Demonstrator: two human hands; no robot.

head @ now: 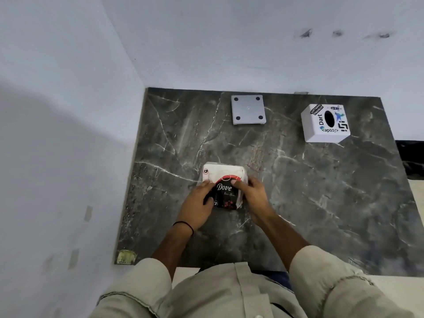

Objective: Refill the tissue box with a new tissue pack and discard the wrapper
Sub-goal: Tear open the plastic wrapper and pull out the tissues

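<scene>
**2 hands on a soft, light pack**

Dark marble counter holds everything. From the tissue pack, the tissue box sits well apart at 2 o'clock and the grey footed plate at 12. The left hand and right hand grip the pack's sides, fingers curled onto its film. The pack is probably light, squashy and slick-wrapped, so hold it gently by the flanks.
</scene>
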